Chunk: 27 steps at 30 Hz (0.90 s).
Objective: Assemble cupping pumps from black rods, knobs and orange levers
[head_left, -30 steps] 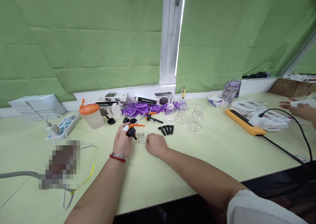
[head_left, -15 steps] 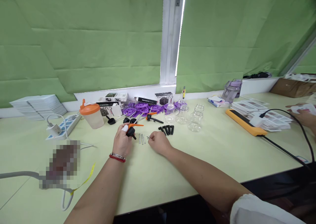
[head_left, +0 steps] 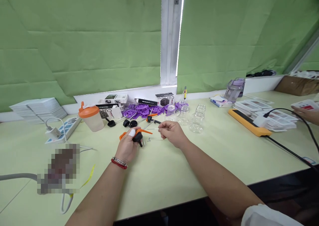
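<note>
My left hand (head_left: 127, 146) is closed around a black-and-orange clamp part (head_left: 137, 137), its orange lever pointing right and a black stem pointing down. Between the thumb and fingers of my right hand (head_left: 172, 133) is a thin metal rod (head_left: 153, 129), its free end toward the clamp part and apart from it. Whether the rod is a long screw or a tool is too fine to make out. Small metal bits (head_left: 149, 139) lie on the table between my hands. A long screw (head_left: 144, 141) shows partly behind the clamp part.
Purple plastic pieces (head_left: 143, 110), black knobs with metal rods (head_left: 126, 123) and printed boxes (head_left: 111, 112) lie behind my hands. Clear jars (head_left: 196, 122) stand right of them, an orange-lidded cup (head_left: 90, 117) left. Far right, a co-worker's hand (head_left: 307, 114) holds a white pack.
My right hand has risen and moved right from the table surface, now with the thin metal rod between its fingers. My left hand has shifted slightly right with the clamp part.
</note>
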Motion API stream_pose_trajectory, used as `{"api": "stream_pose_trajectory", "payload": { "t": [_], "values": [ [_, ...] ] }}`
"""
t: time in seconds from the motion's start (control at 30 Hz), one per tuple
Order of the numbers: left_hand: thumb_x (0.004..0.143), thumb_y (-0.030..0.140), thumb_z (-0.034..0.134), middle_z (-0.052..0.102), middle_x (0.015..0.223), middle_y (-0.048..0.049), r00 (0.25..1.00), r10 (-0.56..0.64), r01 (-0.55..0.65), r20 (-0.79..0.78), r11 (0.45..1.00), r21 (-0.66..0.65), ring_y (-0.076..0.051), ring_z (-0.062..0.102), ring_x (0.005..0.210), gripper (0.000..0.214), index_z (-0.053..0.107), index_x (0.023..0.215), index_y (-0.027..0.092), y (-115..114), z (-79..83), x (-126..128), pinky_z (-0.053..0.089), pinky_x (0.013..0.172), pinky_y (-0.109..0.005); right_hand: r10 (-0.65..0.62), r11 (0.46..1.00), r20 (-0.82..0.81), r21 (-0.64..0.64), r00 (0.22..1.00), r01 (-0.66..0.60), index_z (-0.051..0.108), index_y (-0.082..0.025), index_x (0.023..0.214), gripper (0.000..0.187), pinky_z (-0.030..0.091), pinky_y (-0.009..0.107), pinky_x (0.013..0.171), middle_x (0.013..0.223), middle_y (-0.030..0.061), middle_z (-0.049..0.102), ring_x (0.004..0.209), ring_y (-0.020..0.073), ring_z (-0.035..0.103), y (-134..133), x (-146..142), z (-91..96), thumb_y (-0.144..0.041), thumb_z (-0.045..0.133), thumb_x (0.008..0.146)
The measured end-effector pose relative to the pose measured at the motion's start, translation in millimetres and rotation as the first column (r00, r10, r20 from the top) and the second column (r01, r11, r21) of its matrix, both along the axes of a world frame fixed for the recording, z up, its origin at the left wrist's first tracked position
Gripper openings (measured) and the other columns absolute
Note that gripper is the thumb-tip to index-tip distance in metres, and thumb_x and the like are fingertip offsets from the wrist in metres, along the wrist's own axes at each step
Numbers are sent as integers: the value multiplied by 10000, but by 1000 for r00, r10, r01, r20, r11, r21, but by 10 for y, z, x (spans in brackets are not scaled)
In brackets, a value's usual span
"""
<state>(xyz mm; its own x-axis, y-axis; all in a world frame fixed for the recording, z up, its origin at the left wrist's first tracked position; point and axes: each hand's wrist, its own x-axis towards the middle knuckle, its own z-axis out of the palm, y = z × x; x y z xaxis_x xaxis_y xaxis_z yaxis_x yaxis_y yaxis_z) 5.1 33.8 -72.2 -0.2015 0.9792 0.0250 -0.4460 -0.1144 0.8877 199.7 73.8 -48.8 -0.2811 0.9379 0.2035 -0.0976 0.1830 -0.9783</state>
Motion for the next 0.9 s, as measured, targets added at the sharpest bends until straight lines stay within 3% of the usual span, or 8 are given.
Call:
{"api": "stream_pose_trajectory", "payload": {
  "t": [0.1, 0.27, 0.37, 0.47, 0.6, 0.7, 0.9],
  "values": [
    [752, 383, 667, 617, 882, -75, 993, -122, 122, 0, 991, -47, -145, 538, 709, 343, 687, 961, 112, -58, 5, 137, 460, 653, -301, 17, 998, -68, 64, 998, -13, 640, -159, 813, 146, 444, 219, 475, 567, -38, 557, 470, 79, 502, 11, 19, 6, -257, 621, 707],
    [785, 365, 653, 635, 898, -95, 942, -335, 334, 6, 940, -63, -153, 532, 707, 331, 698, 989, 108, -139, -8, 313, 440, 655, -301, -15, 968, 102, 251, 995, -11, 656, -160, 804, 143, 492, 250, 548, 741, 6, 579, 532, 81, 536, -16, 4, -1, -236, 539, 773],
    [817, 363, 625, 633, 932, -98, 916, -400, 401, 20, 914, -59, -153, 530, 718, 314, 697, 999, 117, -171, -12, 350, 432, 661, -296, 15, 977, 106, 212, 994, -37, 625, -169, 850, 129, 507, 258, 548, 751, 0, 577, 533, 85, 546, -51, -24, 14, -235, 542, 777],
    [829, 345, 619, 628, 979, -95, 905, -425, 426, 40, 902, -63, -151, 532, 739, 282, 698, 989, 126, -187, -11, 363, 430, 677, -288, 41, 989, 18, 141, 999, -43, 567, -188, 898, 164, 488, 236, 514, 720, -31, 563, 506, 76, 532, -84, -65, 26, -249, 601, 750],
    [830, 336, 625, 630, 895, -80, 878, -476, 479, 59, 877, -50, -146, 529, 723, 256, 699, 951, 123, -191, -38, 388, 431, 687, -284, 34, 992, -24, 119, 999, -31, 560, -175, 782, 144, 470, 224, 497, 680, -34, 561, 489, 72, 511, -120, -131, 2, -271, 646, 720],
    [802, 321, 664, 629, 810, -60, 867, -488, 494, 102, 868, -49, -141, 534, 710, 215, 700, 879, 123, -193, -72, 416, 430, 687, -279, 47, 990, 0, 130, 999, -46, 580, -172, 759, 136, 482, 237, 522, 662, -28, 571, 518, 90, 532, -133, -165, -49, -280, 652, 717],
    [750, 284, 715, 642, 824, -61, 896, -400, 423, 192, 901, -96, -143, 564, 734, 184, 683, 830, 121, -180, -80, 458, 441, 702, -278, -2, 978, 136, 208, 991, -26, 616, -175, 776, 125, 482, 251, 575, 656, -11, 615, 581, 120, 577, -105, -161, -116, -287, 647, 731]
  ]
}}
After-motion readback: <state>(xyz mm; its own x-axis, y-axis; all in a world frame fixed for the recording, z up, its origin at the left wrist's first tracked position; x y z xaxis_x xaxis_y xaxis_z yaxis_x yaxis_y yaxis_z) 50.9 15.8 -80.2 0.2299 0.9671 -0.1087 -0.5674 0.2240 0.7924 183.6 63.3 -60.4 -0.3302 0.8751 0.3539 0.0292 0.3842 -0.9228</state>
